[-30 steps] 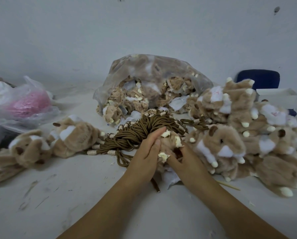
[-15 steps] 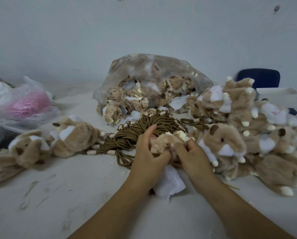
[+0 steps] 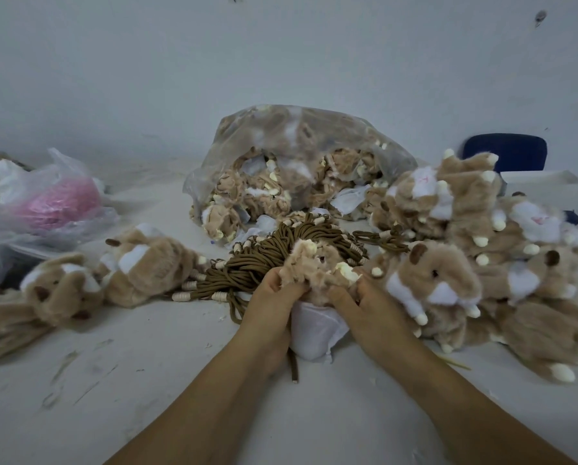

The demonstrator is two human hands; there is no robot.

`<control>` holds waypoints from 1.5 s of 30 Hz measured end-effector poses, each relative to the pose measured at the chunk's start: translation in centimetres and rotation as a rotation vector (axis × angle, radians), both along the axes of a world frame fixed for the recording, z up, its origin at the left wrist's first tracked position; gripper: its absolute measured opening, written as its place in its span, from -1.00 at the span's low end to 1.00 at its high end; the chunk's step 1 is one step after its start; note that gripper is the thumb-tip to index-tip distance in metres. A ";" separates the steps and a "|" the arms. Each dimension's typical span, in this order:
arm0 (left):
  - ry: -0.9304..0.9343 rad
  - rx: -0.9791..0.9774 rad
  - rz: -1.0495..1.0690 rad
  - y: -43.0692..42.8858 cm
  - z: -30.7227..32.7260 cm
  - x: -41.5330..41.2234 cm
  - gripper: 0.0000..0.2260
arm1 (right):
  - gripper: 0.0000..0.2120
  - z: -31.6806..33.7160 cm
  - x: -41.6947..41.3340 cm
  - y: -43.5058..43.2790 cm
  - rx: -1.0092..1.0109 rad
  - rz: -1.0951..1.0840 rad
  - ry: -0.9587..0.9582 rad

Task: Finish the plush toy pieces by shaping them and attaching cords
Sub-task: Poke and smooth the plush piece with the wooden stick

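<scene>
A tan plush toy piece with cream paw tips and a white fabric lining below it sits between both hands at the centre of the table. My left hand grips its left side with curled fingers. My right hand grips its right side. A brown cord end hangs under my left hand. A bundle of brown cords with cream beads lies just behind the piece.
A clear bag of plush pieces stands behind the cords. A pile of plush toys fills the right. Two plush toys lie at left, near plastic bags with pink material. A blue chair back is far right.
Both hands have drawn the plush piece open, exposing more white lining below it. The piece turned, and my fingers closed more tightly on its two sides.
</scene>
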State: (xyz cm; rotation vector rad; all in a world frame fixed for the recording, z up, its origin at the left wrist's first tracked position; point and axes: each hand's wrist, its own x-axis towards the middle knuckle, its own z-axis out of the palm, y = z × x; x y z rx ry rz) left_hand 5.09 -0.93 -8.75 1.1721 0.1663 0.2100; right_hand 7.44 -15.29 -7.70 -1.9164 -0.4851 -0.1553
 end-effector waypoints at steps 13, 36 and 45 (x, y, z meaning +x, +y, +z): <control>0.022 0.201 -0.068 -0.4 0.2 -0.4 -0.74 | -0.79 -0.1 0.2 0.3 0.140 0.041 -0.096; 0.056 -0.143 -0.420 0.0 0.6 -1.1 -0.48 | -0.80 -0.6 1.5 -0.9 -0.201 0.038 0.029; 0.041 0.231 -0.018 -0.4 0.3 -1.1 -0.72 | -0.81 -0.2 1.0 -0.5 0.451 0.247 0.518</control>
